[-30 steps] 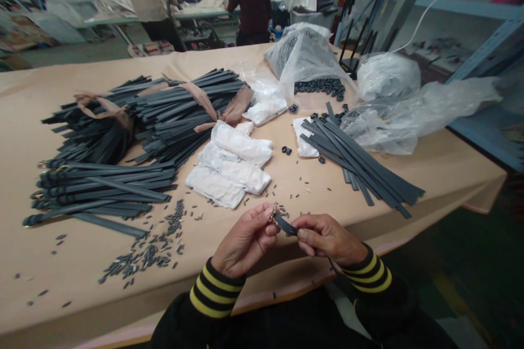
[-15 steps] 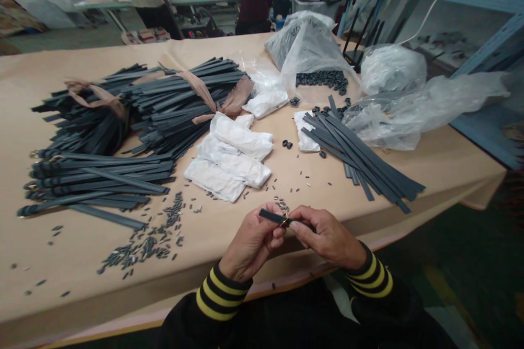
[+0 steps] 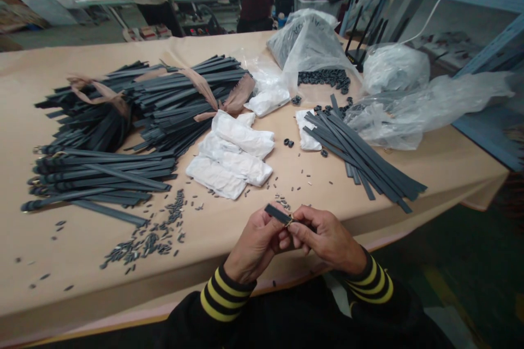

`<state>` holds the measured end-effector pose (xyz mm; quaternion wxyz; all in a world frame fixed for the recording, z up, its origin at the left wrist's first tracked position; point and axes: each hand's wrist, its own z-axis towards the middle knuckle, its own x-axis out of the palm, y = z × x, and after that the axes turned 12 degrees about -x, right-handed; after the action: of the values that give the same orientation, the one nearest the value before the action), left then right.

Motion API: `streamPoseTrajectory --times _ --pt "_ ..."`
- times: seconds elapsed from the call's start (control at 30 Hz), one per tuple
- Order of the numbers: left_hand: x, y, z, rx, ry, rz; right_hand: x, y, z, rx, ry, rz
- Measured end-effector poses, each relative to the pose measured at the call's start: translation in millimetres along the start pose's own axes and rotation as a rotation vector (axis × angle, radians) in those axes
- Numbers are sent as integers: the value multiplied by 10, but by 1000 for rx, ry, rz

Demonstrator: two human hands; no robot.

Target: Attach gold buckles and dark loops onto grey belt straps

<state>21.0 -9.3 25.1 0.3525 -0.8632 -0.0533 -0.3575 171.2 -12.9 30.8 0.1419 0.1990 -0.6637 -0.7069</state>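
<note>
Over the counter's [image 3: 450,169] near edge, the left hand [image 3: 256,242] and right hand [image 3: 327,237] both pinch one dark strap [image 3: 278,214] at its brass buckle [image 3: 290,222], fitting apparently unfinished, with loose straps [image 3: 360,155] probably still waiting near the right edge.

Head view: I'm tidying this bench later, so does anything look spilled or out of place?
Yes. Small dark bits lie scattered loose over the table left of the hands, thinning toward the white packets. A few black rings sit outside their clear bag. Both hands pinch one dark strap.
</note>
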Motion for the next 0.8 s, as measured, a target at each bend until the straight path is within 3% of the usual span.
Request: streamPoseTrajectory --times 0.23,0.37,0.5,0.67,0.8 --pt "-13 -13 -65 194 -288 438 -36 -8 33 0 -70 -225" --pt "-54 -27 -79 190 -280 449 -14 11 46 -5 -95 -265" --pt "-77 -27 -37 183 -298 403 62 9 43 -69 -244 -284" --pt "-33 -20 -43 132 -216 226 76 -3 42 -95 -170 -306" --pt "-20 -7 -45 126 -240 147 45 -32 55 -44 -144 -252"
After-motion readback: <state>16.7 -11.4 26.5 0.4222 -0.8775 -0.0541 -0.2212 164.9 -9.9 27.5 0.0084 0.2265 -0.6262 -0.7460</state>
